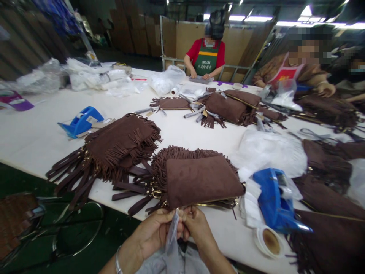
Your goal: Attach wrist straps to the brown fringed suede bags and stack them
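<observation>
At the near table edge, my left hand [155, 230] and my right hand [196, 224] meet, fingers pinched together. Between them hangs a narrow strip of clear plastic [172, 236], its top end at the zipper edge of a brown suede pouch [202, 179]. My left hand is closed on this strip. The right fingers are closed at the same spot; what they pinch is too small to make out. The pouch lies flat on a pile of fringed brown bags, with straps and gold clasps [155, 190] at its left.
Another fringed pile [114, 148] lies left, near a blue tape dispenser [82, 120]. At right are a second blue dispenser [273, 201], a tape roll [269, 241], white packing sheets [270, 152] and more brown bags [330, 236]. People work across the white table [34, 133].
</observation>
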{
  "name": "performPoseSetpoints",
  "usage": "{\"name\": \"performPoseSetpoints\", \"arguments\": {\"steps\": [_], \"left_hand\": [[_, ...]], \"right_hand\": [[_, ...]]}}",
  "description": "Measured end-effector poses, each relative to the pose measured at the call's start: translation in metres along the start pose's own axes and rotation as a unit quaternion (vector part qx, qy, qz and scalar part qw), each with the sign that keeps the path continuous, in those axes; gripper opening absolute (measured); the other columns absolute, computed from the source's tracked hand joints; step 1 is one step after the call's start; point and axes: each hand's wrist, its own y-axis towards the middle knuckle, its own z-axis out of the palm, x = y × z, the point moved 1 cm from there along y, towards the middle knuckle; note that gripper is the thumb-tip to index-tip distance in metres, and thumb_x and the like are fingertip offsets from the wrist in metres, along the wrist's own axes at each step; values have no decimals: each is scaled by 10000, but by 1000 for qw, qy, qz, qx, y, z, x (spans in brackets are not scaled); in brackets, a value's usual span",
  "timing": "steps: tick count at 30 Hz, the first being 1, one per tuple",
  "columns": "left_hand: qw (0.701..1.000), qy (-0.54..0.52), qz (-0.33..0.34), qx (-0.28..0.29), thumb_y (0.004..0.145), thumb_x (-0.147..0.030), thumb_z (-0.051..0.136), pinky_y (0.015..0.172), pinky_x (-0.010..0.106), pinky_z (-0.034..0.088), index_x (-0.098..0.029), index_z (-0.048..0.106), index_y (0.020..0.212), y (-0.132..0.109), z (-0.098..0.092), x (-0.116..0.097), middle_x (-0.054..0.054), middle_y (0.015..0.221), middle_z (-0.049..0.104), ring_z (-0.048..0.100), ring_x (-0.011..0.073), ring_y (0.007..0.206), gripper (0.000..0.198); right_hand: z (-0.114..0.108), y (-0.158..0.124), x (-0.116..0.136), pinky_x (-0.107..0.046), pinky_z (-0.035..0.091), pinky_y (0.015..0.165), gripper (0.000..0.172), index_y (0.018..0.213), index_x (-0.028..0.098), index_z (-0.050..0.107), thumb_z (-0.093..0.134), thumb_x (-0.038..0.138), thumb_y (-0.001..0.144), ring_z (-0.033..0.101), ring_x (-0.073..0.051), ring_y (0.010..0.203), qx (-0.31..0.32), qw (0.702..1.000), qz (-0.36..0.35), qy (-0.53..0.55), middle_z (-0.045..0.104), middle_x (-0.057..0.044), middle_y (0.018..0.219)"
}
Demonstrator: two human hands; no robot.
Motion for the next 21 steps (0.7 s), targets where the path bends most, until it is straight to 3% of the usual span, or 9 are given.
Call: {"name": "performPoseSetpoints", "arguments": {"steps": [3,6,11,16,18,21], "left_hand": [[999,36,-12,-13,802,-194,672,659,276,525,-68,703,789,-1,3,-5,123,701,706,663,175,622,131],[995,95,3,-42,769,-210,712,667,278,530,-73,701,848,0,7,-11,147,771,719,678,195,672,159],[990,121,60,-49,765,-243,717,676,268,521,-83,691,896,1,7,-10,148,791,715,682,209,712,209],[990,111,79,-39,778,-262,697,628,259,498,-82,687,811,0,7,-6,114,696,691,650,184,624,183],[988,110,90,-53,762,-256,715,612,239,482,-86,691,815,-1,8,-5,95,692,684,629,158,599,180],[982,127,107,-88,729,-277,752,628,242,481,-84,695,850,-1,8,-6,94,732,686,621,154,624,236]], "right_hand": [[-6,8,9,-166,308,310,517,673,125,583,660,636,681,423,-62,305,94,995,16,-3,587,-10,460],[-12,19,19,-174,330,342,459,652,111,626,711,562,669,421,-58,341,126,992,-8,-18,563,12,463],[-4,35,3,-184,259,349,466,571,149,560,718,580,651,362,-50,339,104,992,-69,19,492,52,416],[-4,28,-24,-181,241,348,522,629,165,529,568,670,757,345,-51,310,94,994,-40,30,523,41,426],[-12,19,-22,-185,263,360,493,672,176,513,591,656,748,366,-61,315,59,997,-43,15,555,36,458],[-20,-1,-6,-201,355,439,425,690,177,522,585,584,793,449,-83,405,-8,994,-103,-38,601,14,566]]}}
